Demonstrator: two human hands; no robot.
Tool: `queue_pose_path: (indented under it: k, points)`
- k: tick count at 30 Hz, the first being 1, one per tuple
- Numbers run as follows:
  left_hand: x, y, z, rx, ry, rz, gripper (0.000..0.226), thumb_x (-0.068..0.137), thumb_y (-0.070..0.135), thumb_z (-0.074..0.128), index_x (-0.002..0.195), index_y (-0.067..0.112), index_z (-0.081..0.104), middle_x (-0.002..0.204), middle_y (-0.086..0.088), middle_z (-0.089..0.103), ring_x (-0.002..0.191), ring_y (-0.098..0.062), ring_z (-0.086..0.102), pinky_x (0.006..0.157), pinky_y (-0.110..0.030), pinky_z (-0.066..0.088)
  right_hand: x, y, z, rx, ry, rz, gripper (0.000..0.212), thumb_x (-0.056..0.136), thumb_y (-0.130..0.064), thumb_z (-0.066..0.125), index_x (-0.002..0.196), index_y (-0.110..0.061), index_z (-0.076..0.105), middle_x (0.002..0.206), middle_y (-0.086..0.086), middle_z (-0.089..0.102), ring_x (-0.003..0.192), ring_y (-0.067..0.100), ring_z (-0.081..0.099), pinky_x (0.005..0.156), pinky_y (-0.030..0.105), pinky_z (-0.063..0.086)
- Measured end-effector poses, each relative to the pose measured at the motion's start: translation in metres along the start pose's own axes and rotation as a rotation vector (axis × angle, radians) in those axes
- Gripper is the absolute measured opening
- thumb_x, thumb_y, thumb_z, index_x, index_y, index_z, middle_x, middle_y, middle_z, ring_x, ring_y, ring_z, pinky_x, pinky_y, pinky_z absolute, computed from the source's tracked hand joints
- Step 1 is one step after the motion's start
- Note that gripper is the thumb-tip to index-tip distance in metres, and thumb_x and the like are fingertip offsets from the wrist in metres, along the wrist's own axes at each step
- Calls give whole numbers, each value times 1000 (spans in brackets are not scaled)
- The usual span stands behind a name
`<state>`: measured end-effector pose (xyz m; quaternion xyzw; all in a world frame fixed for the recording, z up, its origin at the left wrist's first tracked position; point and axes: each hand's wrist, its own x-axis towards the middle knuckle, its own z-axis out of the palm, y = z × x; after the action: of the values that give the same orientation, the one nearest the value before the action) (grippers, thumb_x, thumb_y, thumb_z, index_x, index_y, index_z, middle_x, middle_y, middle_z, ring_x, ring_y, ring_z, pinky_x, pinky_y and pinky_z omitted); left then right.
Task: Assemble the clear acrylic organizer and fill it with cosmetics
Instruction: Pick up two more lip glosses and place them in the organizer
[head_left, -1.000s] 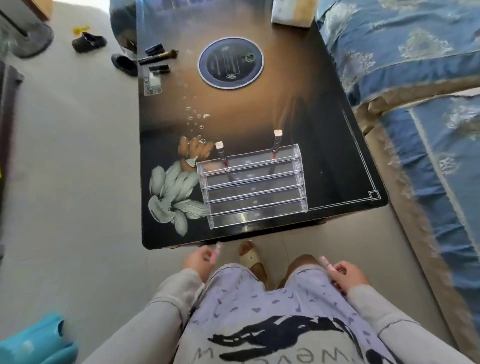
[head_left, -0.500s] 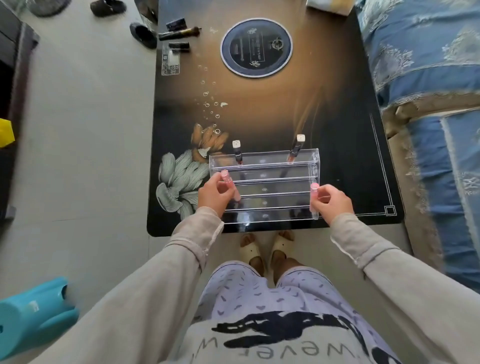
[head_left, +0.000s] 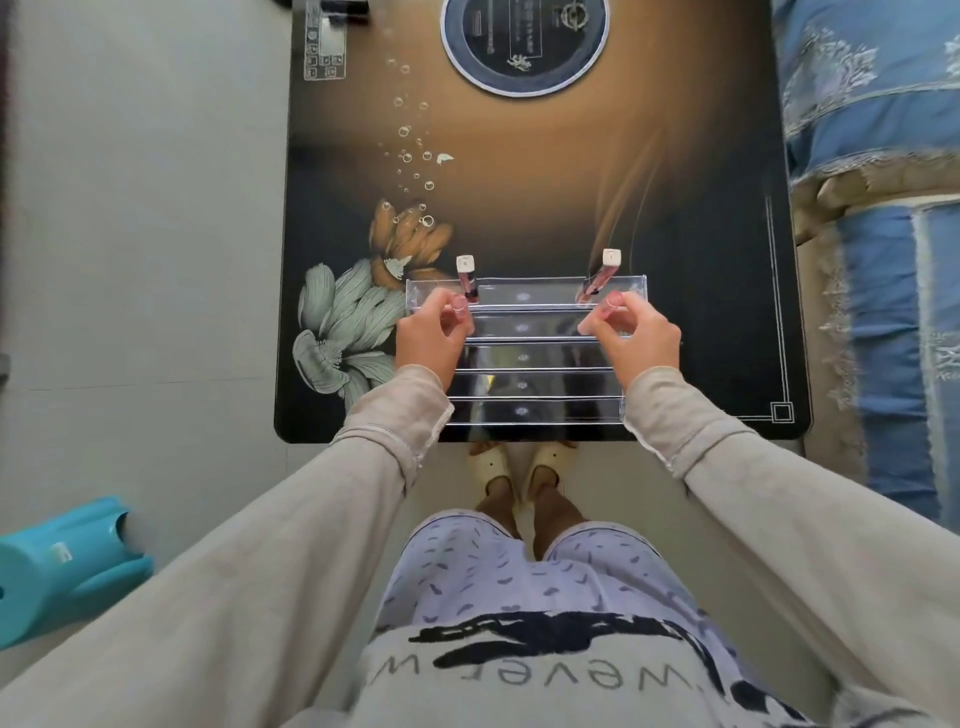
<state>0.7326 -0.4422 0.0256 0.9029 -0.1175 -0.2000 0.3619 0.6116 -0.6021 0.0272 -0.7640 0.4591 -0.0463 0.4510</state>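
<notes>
On table (head_left: 545, 171), clear stepped organizer (head_left: 524, 358), pink tubes (head_left: 466, 274) at back

Clear organizer (head_left: 535, 358) on floral table (head_left: 519, 182), left hand (head_left: 428, 343) pinching pink tube (head_left: 458, 301), right hand (head_left: 636, 340) pinching second pink tube (head_left: 613, 300)

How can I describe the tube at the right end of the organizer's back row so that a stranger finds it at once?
On the dark table with the flower print, a clear acrylic organizer stands at the near edge. Two white-capped tubes stand in its back row. The right-hand tube is yours: it leans markedly, while the left tube stands almost upright.
</notes>
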Motion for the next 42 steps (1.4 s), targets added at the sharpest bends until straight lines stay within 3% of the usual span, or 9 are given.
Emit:
queue_pose_path:
  k: [2, 9, 17, 24, 27, 42]
  points:
    - [1, -2, 0, -7, -34, -13, 7, 85, 9, 59, 87, 2, 60, 87, -18, 74, 85, -28, 69, 86, -29, 53, 1, 1, 2, -14, -10, -7, 4, 88, -20, 59, 86, -18, 61, 92, 9, 74, 86, 16, 67, 82, 14, 42]
    - [6, -3, 0, 13, -72, -11, 9, 84, 9, 63, 89, 2, 62, 93, -15, 73, 82, -19, 65, 78, -12, 43, 6, -2, 5, -94, -63, 15, 16, 89, -20, 58, 97, -8, 65, 100, 11, 72, 95, 22, 66, 86, 19, 40]
    - [7, -5, 1, 55, -134, 32, 7, 85, 8, 62, 87, 2, 61, 94, -16, 72, 90, -27, 68, 86, -26, 51, 7, -4, 4, -199, -139, -18, 20, 88, -17, 60, 106, -7, 61, 110, 12, 69, 103, 27, 63, 96, 33, 45]
    - [8, -12, 4, 109, -186, 29, 9, 86, 8, 60, 95, 6, 62, 96, -14, 73, 92, -27, 67, 92, -35, 53, 9, -4, 5, -257, -157, -44, 22, 90, -19, 57, 106, -7, 62, 107, 13, 69, 99, 29, 65, 93, 35, 48]
    - [10, -13, 3, 120, -206, 28, 17, 86, 9, 61, 102, 6, 64, 101, -15, 72, 95, -27, 67, 95, -34, 51, 9, -3, 5, -283, -160, -59, 21, 90, -18, 57, 106, -6, 63, 106, 14, 69, 98, 29, 66, 92, 33, 49]
    - [14, -13, 4, 146, -230, 66, 16, 86, 8, 61, 100, 3, 64, 101, -15, 70, 94, -25, 63, 87, -28, 48, 7, -2, 6, -367, -182, -77, 24, 88, -20, 59, 109, -8, 60, 111, 13, 67, 104, 29, 63, 96, 38, 47]
